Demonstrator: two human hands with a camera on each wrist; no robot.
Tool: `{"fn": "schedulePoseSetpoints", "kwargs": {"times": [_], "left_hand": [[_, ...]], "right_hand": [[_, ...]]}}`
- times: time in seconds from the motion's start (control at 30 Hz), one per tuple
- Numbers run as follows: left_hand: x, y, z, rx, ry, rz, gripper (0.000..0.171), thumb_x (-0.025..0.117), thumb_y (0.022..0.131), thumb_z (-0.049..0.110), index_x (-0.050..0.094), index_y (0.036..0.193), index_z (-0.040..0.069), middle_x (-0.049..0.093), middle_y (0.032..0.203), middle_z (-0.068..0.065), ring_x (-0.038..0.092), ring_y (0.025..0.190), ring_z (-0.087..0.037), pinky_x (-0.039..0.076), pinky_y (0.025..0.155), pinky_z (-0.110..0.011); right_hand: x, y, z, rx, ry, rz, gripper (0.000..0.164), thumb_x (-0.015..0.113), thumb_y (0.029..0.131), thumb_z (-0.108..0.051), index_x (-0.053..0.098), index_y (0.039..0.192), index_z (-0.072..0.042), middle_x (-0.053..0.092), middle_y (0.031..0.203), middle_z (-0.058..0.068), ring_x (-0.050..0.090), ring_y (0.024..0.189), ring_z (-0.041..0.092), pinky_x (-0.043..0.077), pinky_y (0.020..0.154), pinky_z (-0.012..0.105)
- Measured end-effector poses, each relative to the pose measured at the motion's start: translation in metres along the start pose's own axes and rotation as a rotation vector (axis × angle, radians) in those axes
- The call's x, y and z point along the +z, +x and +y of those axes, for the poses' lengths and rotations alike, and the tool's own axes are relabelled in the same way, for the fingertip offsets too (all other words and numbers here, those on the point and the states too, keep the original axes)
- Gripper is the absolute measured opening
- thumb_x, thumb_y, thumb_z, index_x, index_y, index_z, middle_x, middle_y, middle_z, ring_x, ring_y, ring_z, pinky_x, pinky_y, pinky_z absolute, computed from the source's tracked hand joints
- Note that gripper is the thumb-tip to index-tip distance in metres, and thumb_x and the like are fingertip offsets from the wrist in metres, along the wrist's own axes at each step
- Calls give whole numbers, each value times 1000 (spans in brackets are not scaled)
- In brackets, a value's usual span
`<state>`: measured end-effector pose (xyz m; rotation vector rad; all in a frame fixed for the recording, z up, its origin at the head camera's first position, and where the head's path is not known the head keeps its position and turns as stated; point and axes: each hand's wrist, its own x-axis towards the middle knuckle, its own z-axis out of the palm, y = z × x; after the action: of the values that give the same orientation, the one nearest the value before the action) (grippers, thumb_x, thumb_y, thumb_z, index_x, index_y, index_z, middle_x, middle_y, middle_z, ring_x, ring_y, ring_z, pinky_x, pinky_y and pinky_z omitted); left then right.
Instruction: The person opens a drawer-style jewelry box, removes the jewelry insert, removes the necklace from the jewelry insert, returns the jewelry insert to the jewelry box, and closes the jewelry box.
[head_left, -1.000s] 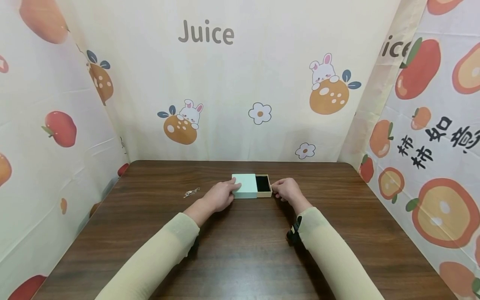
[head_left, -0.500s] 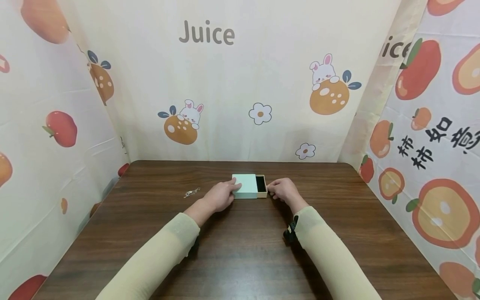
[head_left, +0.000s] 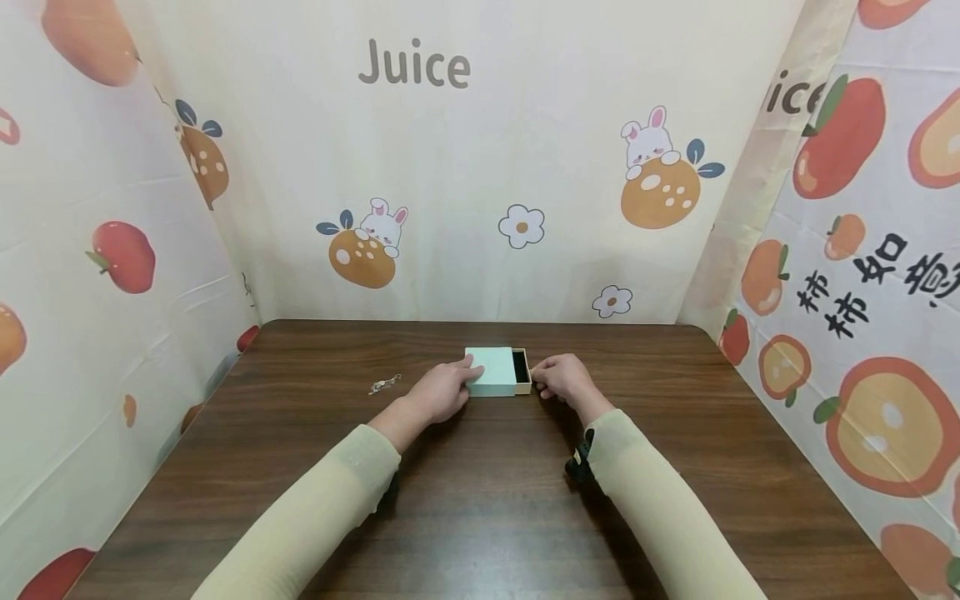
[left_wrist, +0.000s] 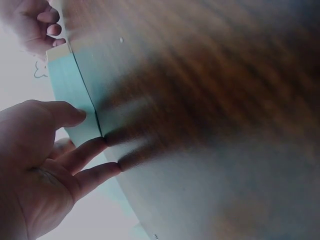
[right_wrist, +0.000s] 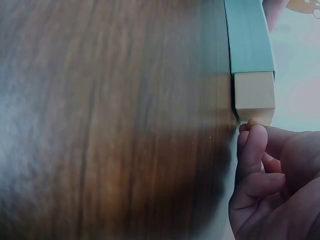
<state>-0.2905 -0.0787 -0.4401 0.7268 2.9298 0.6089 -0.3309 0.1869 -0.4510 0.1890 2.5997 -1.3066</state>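
Observation:
A mint-green jewelry box (head_left: 491, 372) lies flat near the back of the table, its cream, black-lined inner tray (head_left: 522, 386) sticking a little out of the sleeve's right end. My left hand (head_left: 441, 392) grips the sleeve by its left end, the thumb on top. In the left wrist view that hand's fingers (left_wrist: 97, 175) touch the tabletop beside the box. At the tray's right end is my right hand (head_left: 564, 379), fingers curled. In the right wrist view its thumb and forefinger tips meet at the tray's end, around something small and brownish, mostly hidden.
A small silvery chain (head_left: 385, 384) lies on the dark wooden table (head_left: 480, 492), left of the box. Fruit-printed curtains (head_left: 450, 167) stand behind and on both sides of the table. A dark wrist device (head_left: 581, 460) shows under the right sleeve.
My right hand has moved left, and the tray has slid further into the green sleeve, most of it in the first half second. My left hand holds the sleeve in place.

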Motion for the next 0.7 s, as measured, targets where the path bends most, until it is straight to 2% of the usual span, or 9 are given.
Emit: {"fn": "schedulePoseSetpoints", "kwargs": {"times": [0.7], "left_hand": [[0, -1, 0, 13, 8, 8, 53, 61, 108, 2, 58, 160, 11, 44, 172, -20, 54, 153, -39, 51, 122, -51]], "right_hand": [[8, 1, -4, 2, 32, -24, 20, 68, 109, -19, 81, 107, -3, 65, 77, 1, 64, 59, 11, 43, 54, 26]]}}
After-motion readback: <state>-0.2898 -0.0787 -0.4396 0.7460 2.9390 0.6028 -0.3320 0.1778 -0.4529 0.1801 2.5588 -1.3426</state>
